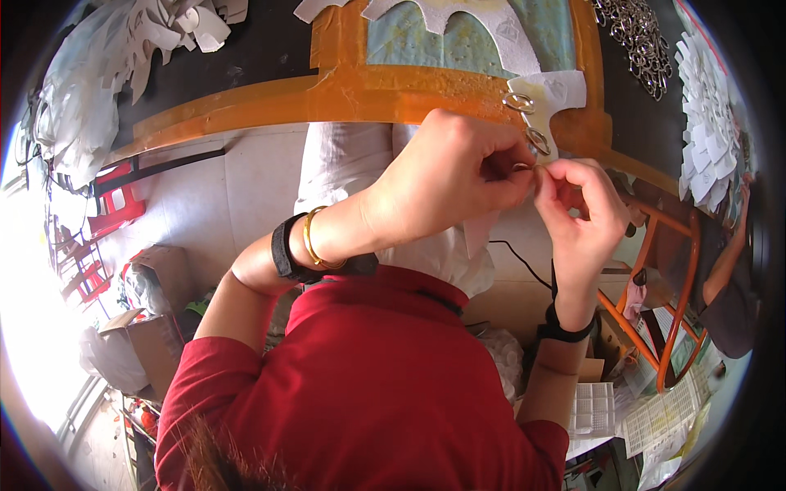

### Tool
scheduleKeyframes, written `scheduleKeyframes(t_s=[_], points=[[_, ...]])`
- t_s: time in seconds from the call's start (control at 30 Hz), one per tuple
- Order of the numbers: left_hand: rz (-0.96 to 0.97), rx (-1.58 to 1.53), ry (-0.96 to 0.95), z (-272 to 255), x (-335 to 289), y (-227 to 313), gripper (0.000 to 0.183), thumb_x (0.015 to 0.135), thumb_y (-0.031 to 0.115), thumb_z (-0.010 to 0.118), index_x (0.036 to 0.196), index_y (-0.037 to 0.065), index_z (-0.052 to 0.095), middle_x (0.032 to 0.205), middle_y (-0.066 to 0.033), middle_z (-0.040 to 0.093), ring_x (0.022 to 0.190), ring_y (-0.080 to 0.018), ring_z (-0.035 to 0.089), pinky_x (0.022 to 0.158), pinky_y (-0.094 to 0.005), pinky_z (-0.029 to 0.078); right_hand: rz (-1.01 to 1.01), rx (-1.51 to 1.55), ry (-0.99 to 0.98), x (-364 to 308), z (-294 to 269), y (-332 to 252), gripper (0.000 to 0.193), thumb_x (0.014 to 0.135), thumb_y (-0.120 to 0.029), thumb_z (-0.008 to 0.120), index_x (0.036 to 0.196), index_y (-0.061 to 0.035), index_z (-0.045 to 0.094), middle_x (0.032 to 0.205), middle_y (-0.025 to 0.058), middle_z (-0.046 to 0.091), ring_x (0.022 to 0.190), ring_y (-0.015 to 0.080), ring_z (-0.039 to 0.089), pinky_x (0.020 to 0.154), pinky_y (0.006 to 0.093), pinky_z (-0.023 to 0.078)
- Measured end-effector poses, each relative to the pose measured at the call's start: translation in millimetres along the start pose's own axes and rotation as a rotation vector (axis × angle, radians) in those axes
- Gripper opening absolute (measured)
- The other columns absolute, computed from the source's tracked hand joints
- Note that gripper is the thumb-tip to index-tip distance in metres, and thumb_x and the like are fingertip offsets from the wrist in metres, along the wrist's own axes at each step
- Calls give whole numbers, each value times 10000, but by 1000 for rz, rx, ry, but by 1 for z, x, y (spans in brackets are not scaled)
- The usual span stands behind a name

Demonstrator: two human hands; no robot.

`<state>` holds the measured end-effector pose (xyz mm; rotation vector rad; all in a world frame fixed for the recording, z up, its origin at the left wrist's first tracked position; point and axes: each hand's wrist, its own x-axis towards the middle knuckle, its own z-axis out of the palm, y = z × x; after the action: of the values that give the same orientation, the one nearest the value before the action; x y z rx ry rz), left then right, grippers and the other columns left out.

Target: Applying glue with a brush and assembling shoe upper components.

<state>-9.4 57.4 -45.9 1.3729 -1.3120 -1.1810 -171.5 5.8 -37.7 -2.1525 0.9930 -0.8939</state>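
Observation:
My left hand (458, 176) and my right hand (581, 209) meet just off the table's front edge, fingertips nearly touching. Both pinch the narrow lower end of a white cut piece (565, 88), whose wider end lies on the table. Two oval metal rings (538, 141) sit along this piece, above my fingers. Something small and shiny shows at my left fingertips, but it is too hidden to name. A white strip (479, 233) hangs below my left hand.
The table edge is covered in orange tape (229, 105). White curved pieces (483, 20) lie on a blue-green panel (409, 45). Metal rings (643, 45) are heaped at the far right, beside stacked white pieces (708, 151). More white pieces (164, 33) lie far left. Another person (729, 278) is at right.

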Motion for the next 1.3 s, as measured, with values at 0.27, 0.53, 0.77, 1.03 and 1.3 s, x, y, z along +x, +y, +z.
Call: scheduleKeyframes(t_s=[0.27,0.53,0.77,1.03,1.3], points=[[167,54,1,-10,0,15,92,710,21,603,800,12,616,673,-36,608,626,-88,585,567,-227,478,-49,29,-98,30,-10,-22,412,564,61,674,946,-50,565,986,65,545,909,171,539,725,284,446],[197,259,51,-32,-4,27,113,700,74,651,798,26,623,645,-51,610,583,-123,597,558,-254,488,-469,-300,-385,62,-16,-30,169,531,-33,671,643,-55,547,852,3,562,947,196,503,832,360,356],[581,476,-157,-58,2,31,106,685,28,663,774,36,607,740,-71,620,659,-190,613,567,-272,488,-505,-97,-419,69,-9,-27,137,548,1,646,640,-41,554,809,22,550,871,213,504,760,339,389],[954,208,-182,-66,15,21,168,664,25,658,828,-4,635,726,-79,606,643,-221,604,576,-294,493,323,757,-873,66,-10,-24,40,641,16,567,681,11,563,851,23,529,747,88,479,657,229,385],[124,317,-115,-42,2,27,116,763,63,634,836,-22,603,705,-81,608,624,-158,593,575,-266,478,-481,-532,-373,62,-17,-59,158,567,21,640,650,-17,512,958,38,518,994,193,507,867,375,374]])
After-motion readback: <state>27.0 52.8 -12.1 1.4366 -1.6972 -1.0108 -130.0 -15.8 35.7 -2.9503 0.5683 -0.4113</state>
